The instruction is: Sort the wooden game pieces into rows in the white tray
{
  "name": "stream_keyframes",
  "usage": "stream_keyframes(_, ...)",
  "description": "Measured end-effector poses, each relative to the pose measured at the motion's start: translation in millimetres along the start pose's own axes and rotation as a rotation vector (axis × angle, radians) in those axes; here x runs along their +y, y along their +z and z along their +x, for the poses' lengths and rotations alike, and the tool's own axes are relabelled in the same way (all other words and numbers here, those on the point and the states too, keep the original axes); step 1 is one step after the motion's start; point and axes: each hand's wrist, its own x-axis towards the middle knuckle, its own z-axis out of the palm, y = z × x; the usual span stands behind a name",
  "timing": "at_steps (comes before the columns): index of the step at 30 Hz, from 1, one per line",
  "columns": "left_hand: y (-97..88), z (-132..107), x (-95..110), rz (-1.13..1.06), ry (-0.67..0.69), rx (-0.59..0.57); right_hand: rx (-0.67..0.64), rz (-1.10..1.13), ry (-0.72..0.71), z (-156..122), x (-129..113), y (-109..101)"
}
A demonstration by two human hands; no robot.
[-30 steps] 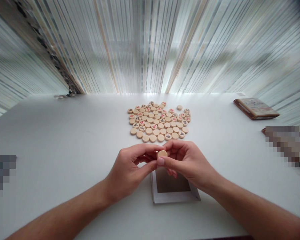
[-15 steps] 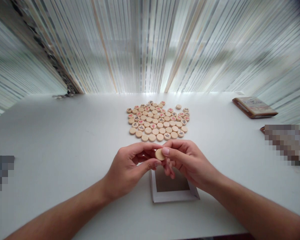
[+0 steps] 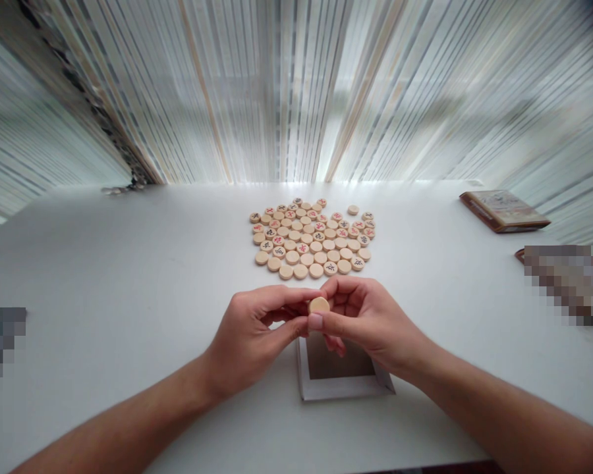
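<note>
A small round wooden game piece [image 3: 319, 304] is pinched between the fingertips of both hands above the white table [image 3: 128, 263]. My left hand [image 3: 250, 339] curls round it from the left, thumb and forefinger closed on its edge. My right hand [image 3: 370, 319] grips it from the right, thumb pressed against its near side. Its visible face is blank. Beyond the hands lies a cluster of several similar discs [image 3: 311, 238], some blank, some marked in red or black. Under the hands rests a flat white-framed tray [image 3: 343, 378].
A brown box [image 3: 503, 210] lies at the far right of the table. Blurred patches sit at the right edge [image 3: 568, 283] and left edge [image 3: 0, 336]. Striped vertical blinds [image 3: 296, 92] fill the background behind the table's far edge.
The disc tilted between the fingers half a second ago and now lies flat-topped again. Both hands stayed in nearly the same place.
</note>
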Motion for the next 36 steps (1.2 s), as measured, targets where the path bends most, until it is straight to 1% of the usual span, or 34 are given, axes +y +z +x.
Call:
stream_keyframes(3,0.1,-1.0,0.8,0.027,0.011,-0.026,0.006,-0.042,-0.021,-1.2,-2.4,0.9)
stream_keyframes(6,0.2,-1.1,2.2,-0.001,0.002,-0.055,-0.009,-0.071,-0.043,-2.3,-4.1,0.3)
stream_keyframes(12,0.2,-0.4,3.1,-0.064,0.019,-0.096,-0.046,-0.070,-0.070,-2.2,-3.2,-0.5)
stream_keyframes(14,-0.3,-0.8,1.7,-0.062,0.021,-0.094,-0.055,-0.068,-0.073,-2.2,-3.7,0.0)
stream_keyframes(16,-1.1,-1.5,-0.3,-0.036,0.027,-0.051,-0.064,-0.079,-0.076,-2.3,-5.2,0.4)
stream_keyframes(18,-1.8,-1.9,-2.3,-0.001,0.034,0.017,-0.065,-0.099,-0.093,-2.5,-7.1,0.5)
stream_keyframes(23,-3.3,-1.7,-5.9,0.100,0.067,0.129,-0.030,-0.169,-0.193,-2.7,-7.3,0.2)
stream_keyframes(25,-4.4,-1.2,-6.9,0.188,0.127,0.159,-0.002,-0.212,-0.234,-3.4,-5.2,-0.1)
stream_keyframes(27,-6.2,-0.4,-7.0,0.305,0.224,0.168,0.029,-0.259,-0.266,-4.4,-3.2,-0.8)
stream_keyframes(30,-9.2,1.0,-5.1,0.488,0.416,0.127,0.070,-0.331,-0.285,-5.5,-2.4,-3.0)
stream_keyframes(32,-10.6,1.7,-3.3,0.573,0.526,0.093,0.073,-0.376,-0.276,-5.7,-3.8,-4.8)
stream_keyframes(34,-11.1,2.1,-2.1,0.621,0.593,0.065,0.052,-0.423,-0.261,-5.4,-5.8,-6.3)
stream_keyframes(36,-11.0,2.2,-1.8,0.640,0.614,0.045,0.033,-0.472,-0.255,-4.9,-7.4,-7.2)
